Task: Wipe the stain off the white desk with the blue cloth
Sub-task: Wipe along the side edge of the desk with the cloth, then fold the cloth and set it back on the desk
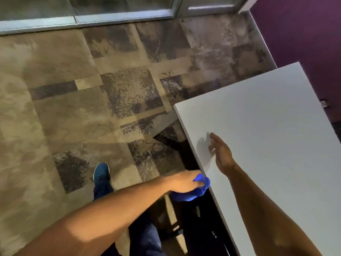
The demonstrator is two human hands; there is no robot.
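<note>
The white desk [273, 126] fills the right side of the head view, its left edge running diagonally down. My left hand [184, 182] is shut on the bunched blue cloth [195, 191], which hangs at the desk's left edge, partly over the floor. My right hand [220, 154] hovers over the desk near that edge, fingers extended and apart, holding nothing; its shadow falls on the surface just to its left. No stain is clearly visible on the desk top.
Patterned brown and grey carpet [92, 108] covers the floor to the left. My blue shoe [101, 172] stands on it. A glass partition frame [88, 17] runs along the top, and a purple wall [304, 34] borders the desk's far side. Under the desk it is dark.
</note>
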